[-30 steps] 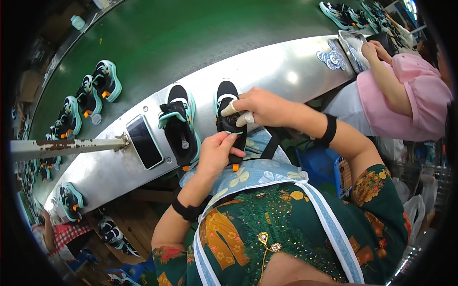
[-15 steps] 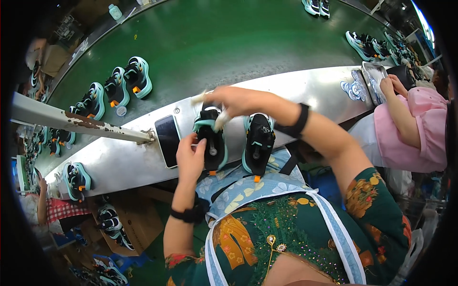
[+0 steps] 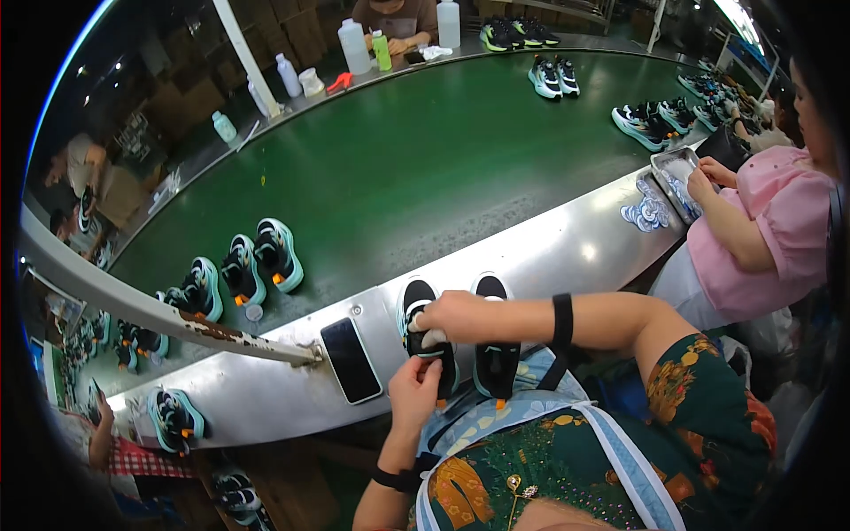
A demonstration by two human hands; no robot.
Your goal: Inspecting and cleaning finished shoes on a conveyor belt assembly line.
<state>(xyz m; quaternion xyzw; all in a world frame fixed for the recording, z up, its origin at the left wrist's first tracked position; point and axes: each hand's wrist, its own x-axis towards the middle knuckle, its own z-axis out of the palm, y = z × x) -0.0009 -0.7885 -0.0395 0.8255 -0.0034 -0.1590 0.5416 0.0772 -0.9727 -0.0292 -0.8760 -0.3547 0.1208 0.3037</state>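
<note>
Two black sneakers with white and turquoise soles lie side by side on the metal ledge in front of me, toes pointing away. Over the left sneaker (image 3: 417, 290), my right hand (image 3: 459, 317) reaches across from the right, its white-covered fingertips closed on the lacing area. My left hand (image 3: 413, 391) pinches the same sneaker's upper near the ankle opening with thumb and forefinger. Part of that opening is hidden by my fingers. Beside it stands the right sneaker (image 3: 496, 370), untouched, its middle partly covered by my right wrist. Orange tabs show at both heels.
A phone (image 3: 351, 360) lies left of the sneakers, near a rusty white post (image 3: 221, 333). Several more sneakers (image 3: 276, 255) sit on the green belt (image 3: 381, 168). At right, a person in pink (image 3: 753, 212) works at a metal tray (image 3: 677, 164) beside round stickers (image 3: 646, 212).
My view has tilted up, showing more beyond the belt. The left sneaker's tongue was folded forward, baring the insole; now its upper lies closed. My right hand has moved from the toe side onto the lacing.
</note>
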